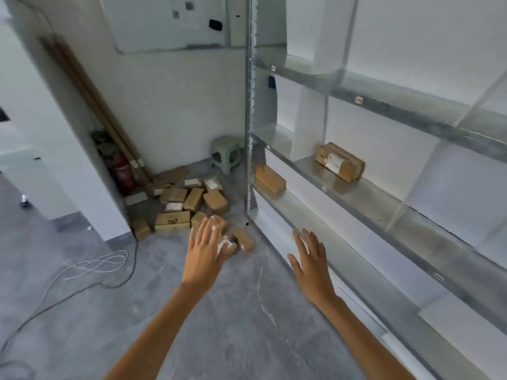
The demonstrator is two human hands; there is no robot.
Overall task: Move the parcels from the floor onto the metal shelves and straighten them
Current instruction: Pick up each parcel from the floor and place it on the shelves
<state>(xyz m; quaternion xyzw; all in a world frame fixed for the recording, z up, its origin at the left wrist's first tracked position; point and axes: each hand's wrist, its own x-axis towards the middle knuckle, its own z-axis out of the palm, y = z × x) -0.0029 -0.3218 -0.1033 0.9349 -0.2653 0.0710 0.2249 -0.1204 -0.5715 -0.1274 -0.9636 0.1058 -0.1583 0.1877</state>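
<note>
Several brown cardboard parcels (192,201) lie in a loose heap on the grey floor by the wall corner. The metal shelves (356,196) run along the right. One parcel (340,161) with a white label lies askew on a middle shelf, and another (270,179) sits on the shelf below, near the upright post. My left hand (204,252) is stretched out, fingers spread, in front of the nearest floor parcels (244,239), holding nothing. My right hand (311,260) is also spread flat and empty, hovering beside the bottom shelf edge.
A pale green plastic stool (226,153) stands in the corner behind the heap. A red fire extinguisher (123,174) and leaning wooden planks (90,100) are at the left wall. White and black cables (93,266) trail over the floor at left.
</note>
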